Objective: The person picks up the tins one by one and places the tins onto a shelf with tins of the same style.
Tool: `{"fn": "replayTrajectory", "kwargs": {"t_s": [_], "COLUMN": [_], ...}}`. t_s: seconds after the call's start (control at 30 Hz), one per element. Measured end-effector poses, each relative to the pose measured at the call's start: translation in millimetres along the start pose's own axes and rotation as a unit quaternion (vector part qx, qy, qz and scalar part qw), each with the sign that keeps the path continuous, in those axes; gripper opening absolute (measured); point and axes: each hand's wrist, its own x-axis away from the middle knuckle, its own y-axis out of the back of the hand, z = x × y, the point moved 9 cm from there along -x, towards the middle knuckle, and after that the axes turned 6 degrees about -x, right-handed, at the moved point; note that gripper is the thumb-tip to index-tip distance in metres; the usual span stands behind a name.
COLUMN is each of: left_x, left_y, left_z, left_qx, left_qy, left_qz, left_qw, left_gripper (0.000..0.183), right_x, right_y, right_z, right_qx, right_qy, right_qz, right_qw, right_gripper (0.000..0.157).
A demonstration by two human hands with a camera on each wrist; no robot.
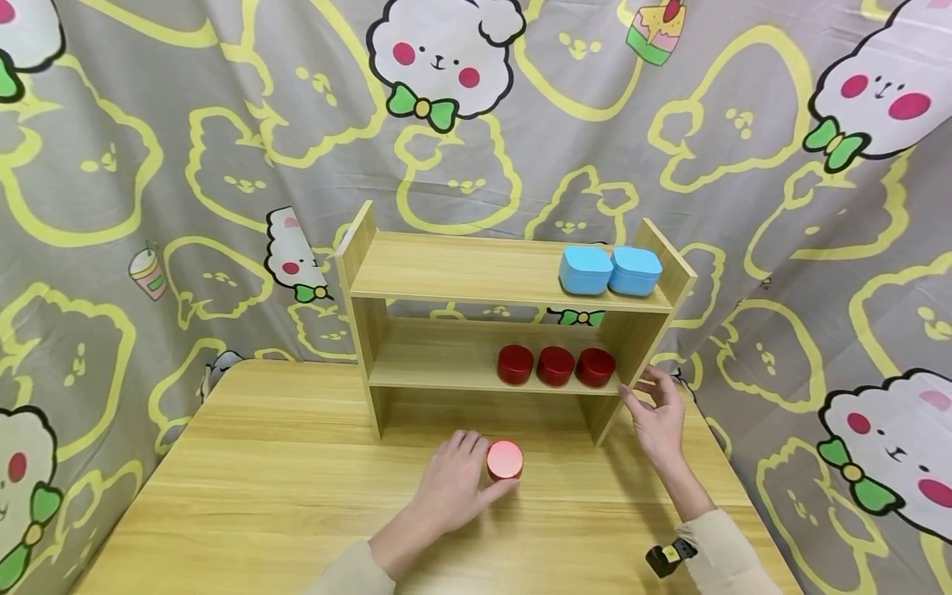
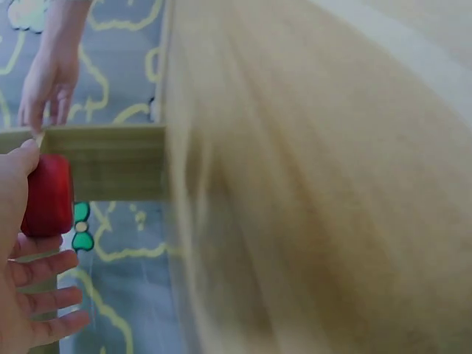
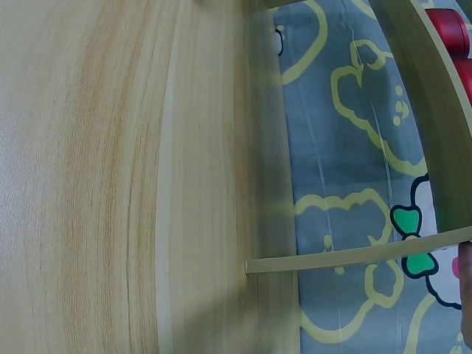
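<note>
My left hand [image 1: 454, 482] pinches a small round red tin [image 1: 505, 460] between thumb and fingers, just in front of the wooden shelf [image 1: 461, 266]. Seen from the left wrist, the thumb and index finger hold the red tin [image 2: 50, 195] while the other fingers spread out. At the shelf's right side panel, my right hand [image 1: 660, 417] grips the front edge, thumb at the front and fingers on the outer side. Only a finger [image 3: 466, 295] of it shows in the right wrist view. Three more red tins [image 1: 555, 366] stand in a row at the right of the middle shelf board.
Two light-blue rounded boxes [image 1: 585, 271] sit side by side at the right end of the top board. The shelf stands on a wooden table [image 1: 245, 496]. A patterned curtain [image 1: 476, 165] hangs behind and on both sides.
</note>
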Motion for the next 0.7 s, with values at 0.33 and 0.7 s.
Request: {"fn": "replayTrajectory", "kwargs": {"t_s": [0.33, 0.7], "left_x": [-11.5, -21.3], "left_y": [30.6, 52.6], "left_z": [14.8, 23.7], "left_qx": [-0.014, -0.030], "left_qy": [0.025, 0.036], "left_qz": [-0.095, -0.151], "left_qw": [0.9951, 0.9874], "left_gripper": [0.066, 0.065], "right_x": [0, 0], "right_y": [-1.0, -0.6], "right_z": [1, -1], "right_qx": [-0.009, -0.018], "right_qy": [0.006, 0.005], "right_qz": [-0.002, -0.003], "right_qw": [1.000, 1.000], "right_gripper": [0.041, 0.040]}}
